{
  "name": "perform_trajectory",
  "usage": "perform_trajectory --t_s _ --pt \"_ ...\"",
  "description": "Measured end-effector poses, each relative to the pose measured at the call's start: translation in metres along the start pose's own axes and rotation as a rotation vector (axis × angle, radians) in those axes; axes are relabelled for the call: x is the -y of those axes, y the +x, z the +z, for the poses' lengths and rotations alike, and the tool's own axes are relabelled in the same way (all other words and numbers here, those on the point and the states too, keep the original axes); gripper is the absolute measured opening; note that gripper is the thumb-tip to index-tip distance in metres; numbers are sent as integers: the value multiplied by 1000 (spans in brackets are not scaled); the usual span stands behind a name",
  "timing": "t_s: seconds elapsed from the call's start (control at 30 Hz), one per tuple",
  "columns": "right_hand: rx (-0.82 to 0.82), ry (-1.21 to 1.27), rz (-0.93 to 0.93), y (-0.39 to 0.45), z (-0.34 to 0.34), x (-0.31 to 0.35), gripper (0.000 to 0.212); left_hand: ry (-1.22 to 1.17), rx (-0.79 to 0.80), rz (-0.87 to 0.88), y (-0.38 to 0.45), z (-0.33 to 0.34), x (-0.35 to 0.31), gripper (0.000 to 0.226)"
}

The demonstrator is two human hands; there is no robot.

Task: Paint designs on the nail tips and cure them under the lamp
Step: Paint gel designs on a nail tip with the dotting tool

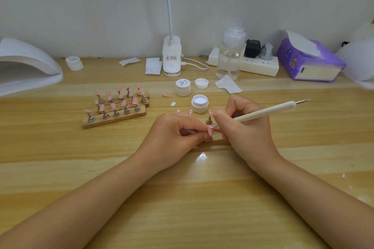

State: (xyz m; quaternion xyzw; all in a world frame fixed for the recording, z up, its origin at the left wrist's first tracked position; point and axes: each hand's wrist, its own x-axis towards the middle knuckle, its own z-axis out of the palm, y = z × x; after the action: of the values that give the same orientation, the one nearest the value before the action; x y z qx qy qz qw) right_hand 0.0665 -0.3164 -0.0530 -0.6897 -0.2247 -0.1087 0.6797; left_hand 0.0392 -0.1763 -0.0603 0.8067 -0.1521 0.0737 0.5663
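The left hand (pixel 172 133) pinches a pink nail tip (pixel 210 130); the right hand (pixel 242 125) grips the dotting pen (pixel 267 111). Keep both hands still and dab gently.

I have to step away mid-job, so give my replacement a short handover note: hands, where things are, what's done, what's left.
Left hand pinches a pink nail tip.
Right hand holds the dotting pen like a pencil, its tip at that nail tip.
Open white gel pot sits just behind the hands; its lid and a closed pot lie further back.
Wooden stands to the left carry rows of pink tips; no designs can be made out on them.
Curing lamp at far left.
Left: finish this design, paint the rest, cure.
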Motion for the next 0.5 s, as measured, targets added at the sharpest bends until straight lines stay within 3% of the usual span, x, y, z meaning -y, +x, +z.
perform_trajectory --t_s 0.5 --pt "-76 60 80 2 -2 2 39 3 2 13 0 -1 2 18"
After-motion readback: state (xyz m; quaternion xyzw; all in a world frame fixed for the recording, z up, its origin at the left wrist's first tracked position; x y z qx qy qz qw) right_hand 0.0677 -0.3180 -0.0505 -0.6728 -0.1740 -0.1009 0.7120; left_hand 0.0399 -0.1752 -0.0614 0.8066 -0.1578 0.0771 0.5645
